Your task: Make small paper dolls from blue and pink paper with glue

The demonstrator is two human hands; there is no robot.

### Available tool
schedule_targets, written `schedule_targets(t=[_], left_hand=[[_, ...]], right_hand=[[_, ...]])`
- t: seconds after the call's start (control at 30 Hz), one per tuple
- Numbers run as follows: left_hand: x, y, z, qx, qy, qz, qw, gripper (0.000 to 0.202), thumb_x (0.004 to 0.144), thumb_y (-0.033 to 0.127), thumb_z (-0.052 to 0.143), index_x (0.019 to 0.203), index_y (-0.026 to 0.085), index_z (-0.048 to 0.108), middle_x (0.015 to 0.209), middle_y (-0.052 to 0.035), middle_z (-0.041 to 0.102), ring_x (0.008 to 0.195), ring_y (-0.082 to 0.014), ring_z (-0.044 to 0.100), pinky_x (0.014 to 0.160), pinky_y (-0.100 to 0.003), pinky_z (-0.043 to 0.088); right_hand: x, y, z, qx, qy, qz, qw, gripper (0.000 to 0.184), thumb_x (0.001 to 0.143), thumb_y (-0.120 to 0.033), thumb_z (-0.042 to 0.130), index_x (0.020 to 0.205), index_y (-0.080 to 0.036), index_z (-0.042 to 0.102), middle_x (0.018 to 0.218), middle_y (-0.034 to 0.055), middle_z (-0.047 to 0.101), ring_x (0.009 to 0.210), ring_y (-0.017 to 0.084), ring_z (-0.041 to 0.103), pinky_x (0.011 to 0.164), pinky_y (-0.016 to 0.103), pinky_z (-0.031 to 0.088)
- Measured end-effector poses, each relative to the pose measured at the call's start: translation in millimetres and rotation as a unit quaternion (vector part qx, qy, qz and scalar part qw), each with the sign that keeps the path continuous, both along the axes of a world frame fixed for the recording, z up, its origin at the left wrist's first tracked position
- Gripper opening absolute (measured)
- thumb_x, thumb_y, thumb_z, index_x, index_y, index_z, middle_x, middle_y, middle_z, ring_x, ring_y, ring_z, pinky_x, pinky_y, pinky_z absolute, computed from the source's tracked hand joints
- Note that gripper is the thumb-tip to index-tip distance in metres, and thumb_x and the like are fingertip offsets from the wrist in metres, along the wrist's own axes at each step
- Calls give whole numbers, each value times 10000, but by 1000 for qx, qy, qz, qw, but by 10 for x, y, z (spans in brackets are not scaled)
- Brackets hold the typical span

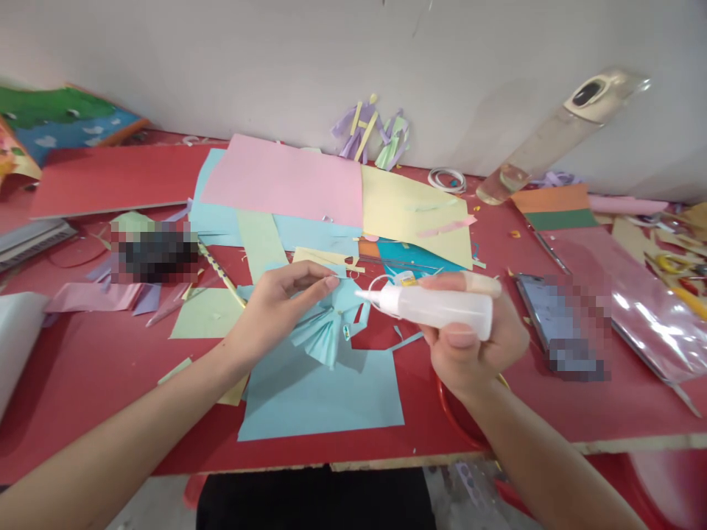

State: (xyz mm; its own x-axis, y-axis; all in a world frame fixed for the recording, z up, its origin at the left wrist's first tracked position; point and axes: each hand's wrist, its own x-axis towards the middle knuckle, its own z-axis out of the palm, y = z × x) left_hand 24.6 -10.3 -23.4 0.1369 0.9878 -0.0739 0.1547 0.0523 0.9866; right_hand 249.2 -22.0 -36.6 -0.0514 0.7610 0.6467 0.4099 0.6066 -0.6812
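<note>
Head view. Desk (82,368), red-topped, strewn with coloured paper.

Item: left hand (276,305), fingers drawn together in a pinch on the upper part of a pleated blue paper piece (331,324), near the middle of the desk, a little toward its front edge.

Item: right hand (478,346), wrapped tight around a white glue bottle (442,305) held level, nozzle pointing left, its tip just beside the pinched paper (actual contact could not be told).

Item: large blue sheet (325,394), lying flat under the pleated piece and reaching toward the front edge.

Item: pink sheet (287,180) and yellow sheet (409,210), side by side toward the back edge, overlapping further blue and green sheets.

Item: small folded paper figures (375,132), purple and green, leaning at the back edge against the wall.

Item: clear bottle (557,132), tilted, toward the back right corner.

Item: green sheet (207,313), left of the left hand.
</note>
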Motion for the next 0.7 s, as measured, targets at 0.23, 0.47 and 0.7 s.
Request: schedule_targets(t=[0.23, 0.47, 0.7], left_hand=[[5, -8, 5, 4, 7, -8, 1000, 237, 892, 439, 674, 875, 210, 731, 798, -14, 710, 694, -140, 597, 625, -250, 459], [18, -13, 27, 14, 20, -17, 1000, 245, 912, 429, 649, 893, 197, 728, 838, -30, 735, 730, -153, 624, 636, -254, 474], [23, -11, 30, 19, 24, -29, 999, 211, 903, 394, 669, 898, 193, 731, 880, -33, 762, 789, -164, 677, 704, -261, 519]], right_hand=[[-49, -6, 41, 37, -37, -13, 999, 233, 919, -463, 644, 1084, -305, 689, 847, 37, 747, 623, 192, 660, 454, 304, 490], [-73, 4, 73, 32, -49, 18, 998, 239, 905, -427, 678, 1105, -296, 682, 906, 35, 757, 630, 178, 649, 475, 296, 488], [-106, 10, 108, 21, -33, 33, 999, 238, 884, -400, 712, 1095, -293, 686, 900, 17, 762, 589, 147, 635, 457, 268, 484]])
